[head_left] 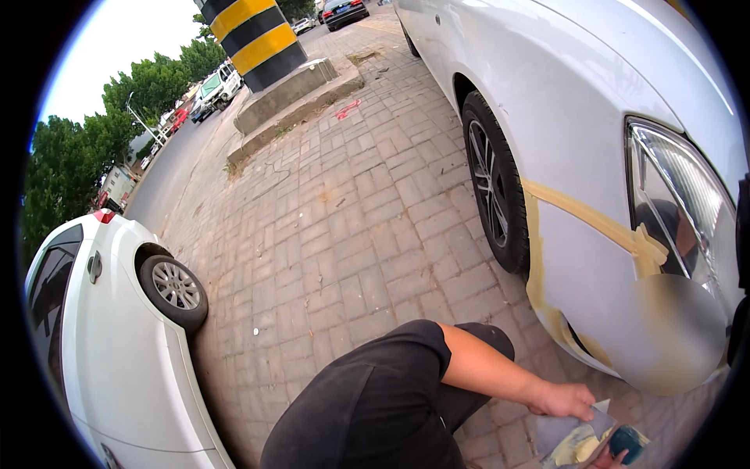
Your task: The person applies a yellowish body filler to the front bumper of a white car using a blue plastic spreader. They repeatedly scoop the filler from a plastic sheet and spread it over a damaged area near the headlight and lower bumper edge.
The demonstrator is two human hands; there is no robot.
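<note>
My left hand (pixel 566 400) reaches in from the black sleeve, fingers closed on a thin, flat, pale grey scraper (pixel 601 407). Just below it lies a grey flat sheet (pixel 553 431) smeared with pale yellow putty (pixel 587 445). At the bottom edge my right hand (pixel 609 460) shows only in part, its fingers curled against a dark teal, rounded piece (pixel 627 442) beside the putty. Close by stands the white car's front bumper (pixel 590 270), with yellowish masking tape (pixel 582 213) bordering a dull, whitish patch.
The car's front wheel (pixel 492 180) and headlight (pixel 672 195) are near; part of the bumper is blurred out. Another white car (pixel 133 313) stands at left. Brick paving (pixel 336 258) lies between, leading to a yellow-and-black striped pillar (pixel 254 39) on a concrete base.
</note>
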